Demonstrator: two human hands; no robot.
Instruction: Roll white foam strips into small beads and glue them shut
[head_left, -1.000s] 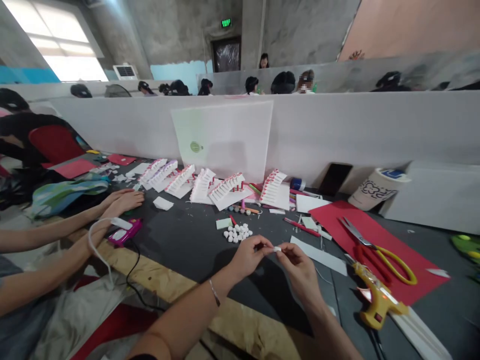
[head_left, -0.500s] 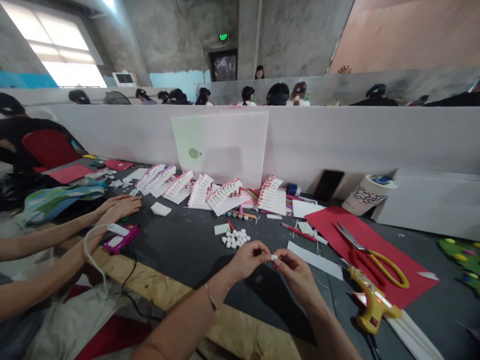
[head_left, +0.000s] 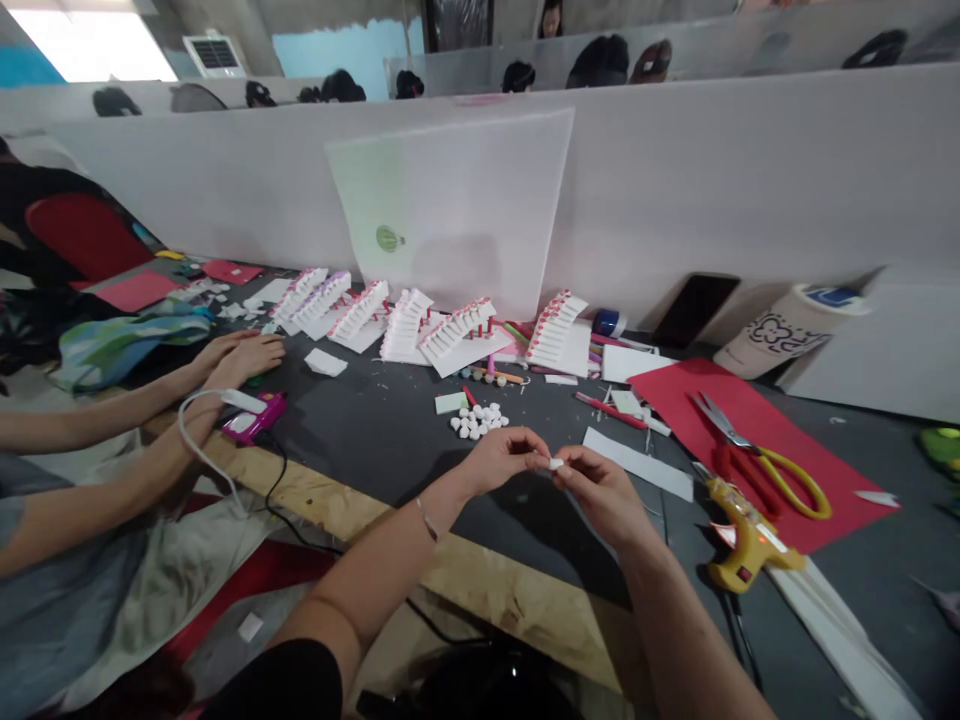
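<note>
Between the fingertips of both hands is a small white piece [head_left: 555,464], too small to name more exactly. My left hand [head_left: 504,460] pinches its left end, and my right hand [head_left: 600,488] pinches it from the right. Just beyond my left hand lies a pile of small white pieces [head_left: 478,421] on the dark table [head_left: 375,420]. Next to the pile are a pale green card [head_left: 451,403] and a thin red stick. A white paper strip [head_left: 637,464] lies behind my right hand.
A yellow glue gun [head_left: 746,540] and yellow-handled scissors [head_left: 757,455] lie at right, the scissors on red sheet [head_left: 840,490]. Small white stair-like models [head_left: 455,330] line the back. A paper cup [head_left: 787,330] stands near a phone [head_left: 696,310]. A co-worker's hands [head_left: 244,355] are at left.
My view has tilted down, so the table sits higher in the picture. Both hands stay together on the small white piece, with little change in the fingers.
</note>
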